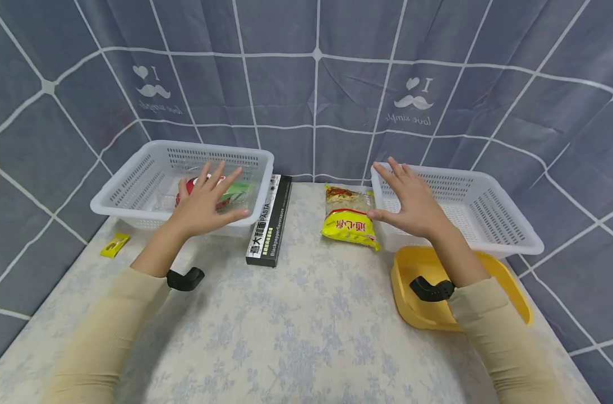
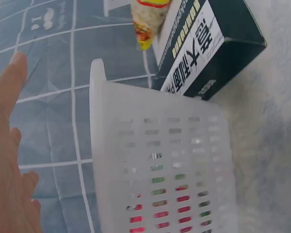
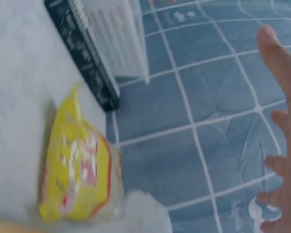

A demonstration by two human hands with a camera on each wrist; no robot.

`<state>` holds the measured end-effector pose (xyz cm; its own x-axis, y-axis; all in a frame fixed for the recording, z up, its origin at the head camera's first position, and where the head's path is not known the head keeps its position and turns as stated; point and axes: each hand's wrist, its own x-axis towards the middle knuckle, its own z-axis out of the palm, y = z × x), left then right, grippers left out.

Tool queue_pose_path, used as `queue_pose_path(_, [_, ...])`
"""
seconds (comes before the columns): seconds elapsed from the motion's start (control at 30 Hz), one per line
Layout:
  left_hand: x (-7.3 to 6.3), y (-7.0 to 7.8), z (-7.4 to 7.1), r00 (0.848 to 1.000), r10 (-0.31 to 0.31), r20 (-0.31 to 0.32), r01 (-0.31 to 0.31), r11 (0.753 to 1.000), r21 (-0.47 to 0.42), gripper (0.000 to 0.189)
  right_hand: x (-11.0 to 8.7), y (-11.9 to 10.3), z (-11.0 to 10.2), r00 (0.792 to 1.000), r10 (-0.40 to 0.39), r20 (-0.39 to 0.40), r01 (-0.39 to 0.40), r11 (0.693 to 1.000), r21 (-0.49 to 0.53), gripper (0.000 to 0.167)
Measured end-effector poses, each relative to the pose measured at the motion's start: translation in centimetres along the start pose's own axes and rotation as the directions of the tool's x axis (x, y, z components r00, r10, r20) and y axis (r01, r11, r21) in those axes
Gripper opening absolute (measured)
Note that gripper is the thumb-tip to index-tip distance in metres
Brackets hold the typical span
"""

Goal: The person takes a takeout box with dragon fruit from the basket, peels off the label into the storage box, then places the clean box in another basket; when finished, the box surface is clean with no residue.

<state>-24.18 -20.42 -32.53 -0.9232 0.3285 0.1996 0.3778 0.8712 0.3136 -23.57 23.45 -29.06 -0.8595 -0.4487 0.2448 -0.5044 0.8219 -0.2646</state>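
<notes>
I have both hands empty, fingers apart: the left hand (image 1: pixel 202 205) hangs over the left white basket (image 1: pixel 129 212), the right hand (image 1: pixel 412 202) over the right white basket (image 1: pixel 518 246). Both baskets sit at the table's back. I expect thin, light plastic that flexes a little; I'd grip under the rims. The yellow pasta bag (image 1: pixel 350 227), just left of the right basket, looks soft and slick, best grasped across its middle.

White on both baskets (image 1: pixel 134 182) (image 1: pixel 493 216); yellow-and-red on the food bag (image 1: pixel 350 224); black-and-white on the pasta box (image 1: pixel 271 224); white-gridded blue-grey on the curtain (image 1: pixel 346 101).
</notes>
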Motion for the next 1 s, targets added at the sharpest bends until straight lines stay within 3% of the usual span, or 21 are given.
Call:
queue_pose_path(0.27, [-2.9,-0.3,1.5,0.984,-0.078,-0.157,0.063,0.993,-0.099,0.086,-1.8,-1.6,2.1,0.99,-0.011,-0.144,0.032,0.989,0.146,0.092])
queue_pose_path(0.37, [-3.8,-0.3,2.4,0.966,-0.084,-0.243,0.054,0.991,-0.126,0.085,-2.4,-2.1,2.6,0.983,-0.018,-0.181,0.058,0.975,0.216,0.088])
queue_pose_path(0.5, [-4.7,0.1,3.8,0.931,-0.089,-0.353,0.028,0.984,-0.173,0.083,-2.8,-3.7,3.3,0.981,0.009,-0.194,0.056,0.943,0.327,0.081])
queue_pose_path(0.6, [-5.1,0.5,4.8,0.886,-0.101,-0.453,-0.015,0.97,-0.245,0.081,-3.0,-5.2,3.8,0.983,0.037,-0.182,0.04,0.915,0.401,0.078])
queue_pose_path(0.8, [-6.1,1.2,6.8,0.757,-0.154,-0.635,-0.111,0.928,-0.357,0.074,-3.0,-7.1,5.4,0.984,0.036,-0.174,0.052,0.879,0.474,0.074])
queue_pose_path(0.9, [-6.5,1.4,7.6,0.709,-0.176,-0.683,-0.14,0.914,-0.382,0.071,-2.8,-7.5,6.1,0.984,0.028,-0.178,0.065,0.868,0.493,0.072])
queue_pose_path(1.0, [-6.8,1.4,8.4,0.681,-0.184,-0.709,-0.157,0.909,-0.386,0.072,-2.5,-7.7,6.8,0.983,0.023,-0.182,0.072,0.865,0.496,0.072])
